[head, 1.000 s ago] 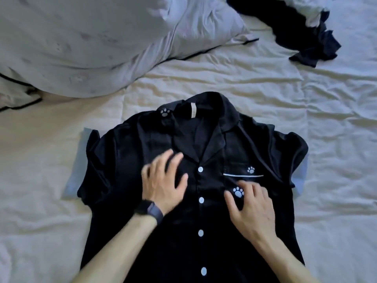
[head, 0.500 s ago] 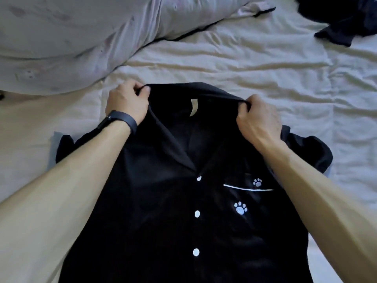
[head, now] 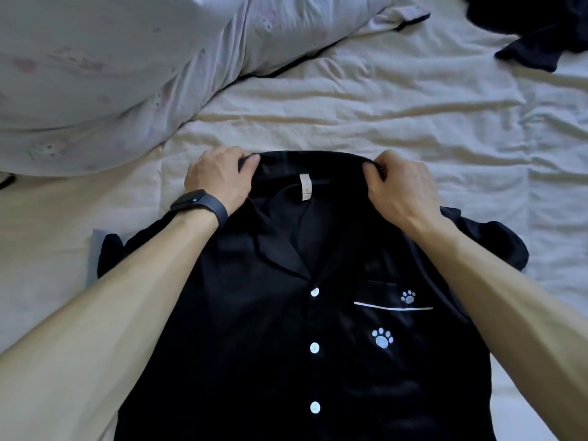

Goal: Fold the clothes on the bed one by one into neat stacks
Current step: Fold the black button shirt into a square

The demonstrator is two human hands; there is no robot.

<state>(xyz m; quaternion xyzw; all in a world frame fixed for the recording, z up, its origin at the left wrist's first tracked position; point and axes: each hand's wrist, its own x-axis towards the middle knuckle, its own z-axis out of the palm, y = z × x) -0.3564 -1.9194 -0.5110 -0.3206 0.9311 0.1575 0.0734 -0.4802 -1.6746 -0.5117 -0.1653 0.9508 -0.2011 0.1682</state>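
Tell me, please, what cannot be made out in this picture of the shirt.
- Head view: the bottom edge cuts off the hem of the black shirt.
- The top right corner cuts off the dark clothes.
- Print on the neck label is too small to read.
- The collar hides fingertips of the left hand and right hand.

1 s ago both hands lay flat on the shirt (head: 254,313) front, L by the buttons, R on the pocket. Now left hand (head: 219,179) & right hand (head: 401,189) are up at the collar (head: 311,155), each pinching a top corner, back edge pulled straight btwn them. Hands a bit closer together vs 0.5 s ago.
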